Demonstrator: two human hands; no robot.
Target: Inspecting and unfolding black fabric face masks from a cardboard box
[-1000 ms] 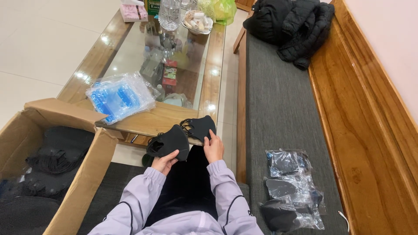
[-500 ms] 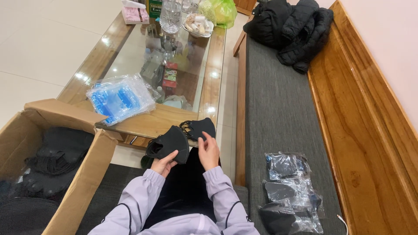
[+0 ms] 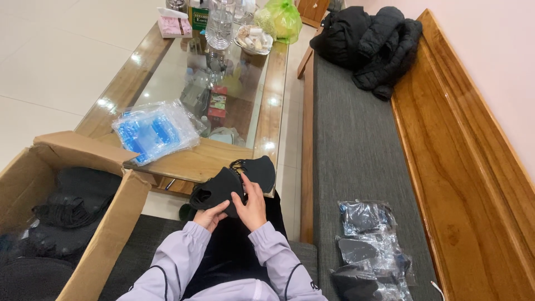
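Both hands are together just above the lap, each clamped on a stack of black face masks: the left hand supports it from beneath, the right hand presses on top. Keeping the edges squared probably helps. An open cardboard box sits left; bagged masks lie right.
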